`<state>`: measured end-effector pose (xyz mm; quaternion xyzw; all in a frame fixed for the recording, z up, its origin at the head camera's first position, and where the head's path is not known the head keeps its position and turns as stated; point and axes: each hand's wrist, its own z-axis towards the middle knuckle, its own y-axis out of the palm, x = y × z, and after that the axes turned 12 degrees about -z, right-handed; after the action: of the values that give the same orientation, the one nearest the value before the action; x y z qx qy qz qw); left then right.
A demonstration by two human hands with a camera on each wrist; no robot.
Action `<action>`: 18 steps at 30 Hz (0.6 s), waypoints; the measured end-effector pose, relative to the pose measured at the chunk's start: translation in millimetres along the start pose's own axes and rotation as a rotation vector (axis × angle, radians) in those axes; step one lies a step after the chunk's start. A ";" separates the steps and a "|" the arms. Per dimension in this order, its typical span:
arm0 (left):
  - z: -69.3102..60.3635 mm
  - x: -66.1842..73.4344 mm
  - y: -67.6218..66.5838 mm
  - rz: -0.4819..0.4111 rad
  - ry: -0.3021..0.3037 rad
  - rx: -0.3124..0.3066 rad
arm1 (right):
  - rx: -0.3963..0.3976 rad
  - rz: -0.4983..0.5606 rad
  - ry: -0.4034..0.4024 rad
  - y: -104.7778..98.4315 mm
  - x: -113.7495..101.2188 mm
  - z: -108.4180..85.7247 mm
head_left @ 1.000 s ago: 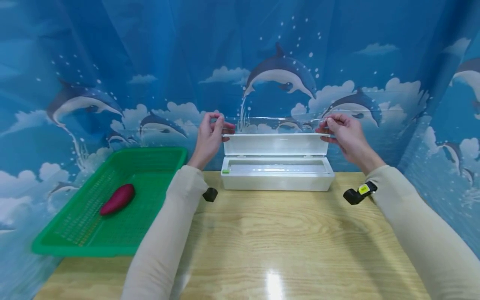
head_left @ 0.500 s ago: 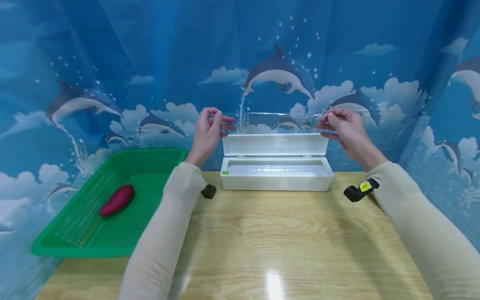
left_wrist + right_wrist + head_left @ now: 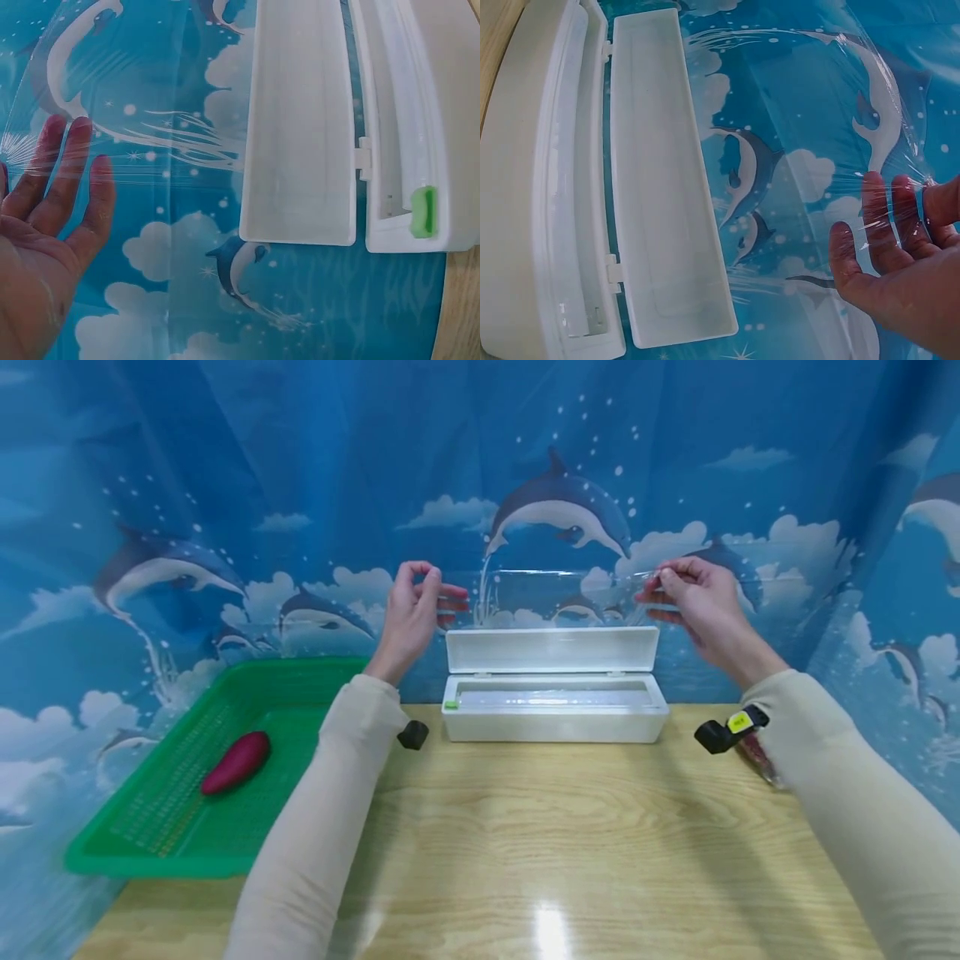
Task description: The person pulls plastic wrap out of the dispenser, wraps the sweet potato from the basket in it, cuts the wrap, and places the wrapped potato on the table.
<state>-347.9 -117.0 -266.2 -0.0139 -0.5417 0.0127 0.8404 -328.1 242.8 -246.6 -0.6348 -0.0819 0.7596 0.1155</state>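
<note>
A clear sheet of plastic wrap [image 3: 536, 573] is stretched between my two hands, above the raised lid of a white wrap dispenser [image 3: 555, 727]. My left hand [image 3: 411, 614] pinches the sheet's left corner between thumb and index finger, the other fingers spread behind the film. At the right corner, my right hand [image 3: 701, 602] pinches it the same way; creases fan out from that grip in the right wrist view. The dispenser's lid [image 3: 304, 135] stands open, and a roll of wrap [image 3: 571, 187] lies inside. A green slider [image 3: 424, 212] sits at the dispenser's left end.
To the left, a green plastic basket [image 3: 150, 862] holds a purple sweet potato [image 3: 236, 763]. Partly hidden by the right forearm, a dark red wrapped item [image 3: 759, 758] lies on the wooden table [image 3: 555, 827]. A blue dolphin-print curtain [image 3: 337, 460] hangs behind.
Both hands have risen and moved slightly apart, lifting the film's edge higher above the lid. More of the dark red item shows beside the right forearm. The dispenser has stayed put.
</note>
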 end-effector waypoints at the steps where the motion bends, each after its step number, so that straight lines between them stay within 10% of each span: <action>1: 0.0 1.2 -0.1 -0.001 0.002 0.002 | 0.003 -0.004 0.004 -0.2 -1.4 0.2; 18: 0.1 18.3 2.5 0.008 0.053 0.028 | 0.015 0.052 -0.001 -5.5 -17.5 -0.1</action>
<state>-340.5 -113.9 -249.7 -0.0045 -0.5190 0.0233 0.8544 -324.8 243.2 -228.6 -0.6356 -0.0597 0.7632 0.1002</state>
